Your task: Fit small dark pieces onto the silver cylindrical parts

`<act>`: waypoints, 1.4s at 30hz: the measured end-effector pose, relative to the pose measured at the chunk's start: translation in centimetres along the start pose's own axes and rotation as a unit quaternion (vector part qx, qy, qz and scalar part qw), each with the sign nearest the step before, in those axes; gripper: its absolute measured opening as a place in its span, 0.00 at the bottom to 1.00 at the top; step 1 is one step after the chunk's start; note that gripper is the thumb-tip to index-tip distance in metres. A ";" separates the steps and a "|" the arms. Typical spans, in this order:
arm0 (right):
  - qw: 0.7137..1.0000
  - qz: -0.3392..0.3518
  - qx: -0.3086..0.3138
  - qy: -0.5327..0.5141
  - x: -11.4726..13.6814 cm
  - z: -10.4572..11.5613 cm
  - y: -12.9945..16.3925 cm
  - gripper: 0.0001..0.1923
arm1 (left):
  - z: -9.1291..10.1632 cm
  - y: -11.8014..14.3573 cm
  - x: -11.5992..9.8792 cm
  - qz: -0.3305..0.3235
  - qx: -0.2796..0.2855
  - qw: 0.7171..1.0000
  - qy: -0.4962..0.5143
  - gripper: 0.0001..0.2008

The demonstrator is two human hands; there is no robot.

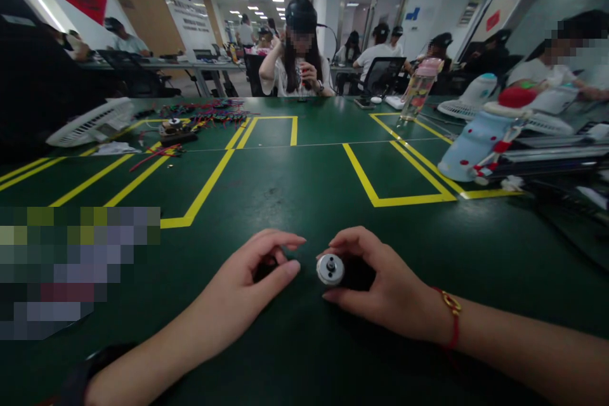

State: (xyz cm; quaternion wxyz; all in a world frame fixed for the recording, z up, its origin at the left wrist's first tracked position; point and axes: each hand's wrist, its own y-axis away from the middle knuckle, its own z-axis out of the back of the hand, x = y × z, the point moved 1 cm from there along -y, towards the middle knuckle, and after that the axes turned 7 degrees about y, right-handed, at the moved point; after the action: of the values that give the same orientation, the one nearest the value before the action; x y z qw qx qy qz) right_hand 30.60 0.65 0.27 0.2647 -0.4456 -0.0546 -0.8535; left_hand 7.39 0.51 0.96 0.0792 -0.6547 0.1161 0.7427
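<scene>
A small round metal motor, silvery with a dark shaft at its centre, is just above the green table or resting on it; I cannot tell which. My right hand curls around the motor from the right, fingers behind it and thumb in front. To the left of the motor, my left hand holds nothing, its thumb and index finger apart and pointing toward the motor with a short gap between. A red cord bracelet circles my right wrist.
Yellow tape marks outlines on the table. Bundled wires and a white fan lie at the far left. On the right stand a light-blue bottle and a clear bottle. A person sits opposite.
</scene>
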 end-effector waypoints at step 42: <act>0.796 -0.279 -0.305 0.442 -12.3 19.8 7.2 0.29 | 5.5 0.2 0.8 0.037 -0.127 0.991 -0.028 0.20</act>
State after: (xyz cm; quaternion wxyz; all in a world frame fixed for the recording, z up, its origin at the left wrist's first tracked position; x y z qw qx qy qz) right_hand 54.37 5.95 1.35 -0.1388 -0.0433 0.2094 -0.9670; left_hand 1.97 1.83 0.80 -0.0289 -0.6336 0.0425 0.7720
